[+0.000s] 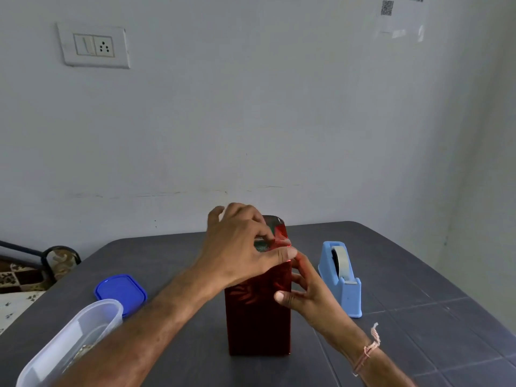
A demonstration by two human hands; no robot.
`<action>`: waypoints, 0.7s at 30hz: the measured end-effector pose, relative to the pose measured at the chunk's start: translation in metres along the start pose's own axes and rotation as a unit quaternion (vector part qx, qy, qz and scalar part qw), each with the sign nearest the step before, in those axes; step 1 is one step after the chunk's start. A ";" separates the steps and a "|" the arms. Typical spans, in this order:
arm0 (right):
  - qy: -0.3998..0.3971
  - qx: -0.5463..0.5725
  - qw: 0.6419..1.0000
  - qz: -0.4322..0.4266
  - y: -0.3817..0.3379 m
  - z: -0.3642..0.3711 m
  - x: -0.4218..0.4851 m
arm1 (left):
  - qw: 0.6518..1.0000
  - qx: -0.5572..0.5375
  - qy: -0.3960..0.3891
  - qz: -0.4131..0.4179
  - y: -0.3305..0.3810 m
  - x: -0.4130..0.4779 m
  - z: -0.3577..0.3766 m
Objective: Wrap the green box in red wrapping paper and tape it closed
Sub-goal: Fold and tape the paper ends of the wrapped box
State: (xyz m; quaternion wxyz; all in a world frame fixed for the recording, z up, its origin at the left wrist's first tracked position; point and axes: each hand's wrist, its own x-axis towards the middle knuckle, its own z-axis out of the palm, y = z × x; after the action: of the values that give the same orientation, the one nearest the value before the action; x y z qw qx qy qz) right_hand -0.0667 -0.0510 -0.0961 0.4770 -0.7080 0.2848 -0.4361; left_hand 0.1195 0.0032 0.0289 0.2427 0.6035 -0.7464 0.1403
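Flat, soft daylight, a bit dim, no source in view; the pale wall (251, 107) reads grey-blue and turns greenish toward the right edge, and shadows on the dark table (418, 275) are faint and diffuse. The shiny red paper (259, 317) gives mirror glare at its top fold and casts red onto the fingers of the right hand (310, 293) and the thumb of the left hand (240, 247). Wide-angle bowing at the edges: the table rim curves and the switch plate (93, 46) leans; the whole frame is soft, with the code sheet (388, 8) top right smeared and the clear tub (69, 339) bottom left blurry.
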 end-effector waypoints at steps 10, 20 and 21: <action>0.042 -0.054 0.998 0.004 -0.003 0.004 -0.012 | 0.971 -0.231 -0.052 0.012 0.013 0.034 -0.014; 0.229 -0.117 0.966 -0.013 0.004 0.045 -0.012 | 0.918 -0.295 0.173 -0.199 0.015 -0.041 0.014; 0.237 -0.136 0.962 -0.013 0.004 0.049 -0.012 | 0.886 -0.374 0.112 -0.251 0.019 -0.050 0.019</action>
State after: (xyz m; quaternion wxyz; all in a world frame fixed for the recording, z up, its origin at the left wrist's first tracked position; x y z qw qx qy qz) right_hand -0.0285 -0.0217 -0.1122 0.2896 -0.6462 0.4369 -0.5547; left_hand 0.1055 0.0397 -0.0119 0.5593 0.6154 -0.5351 -0.1486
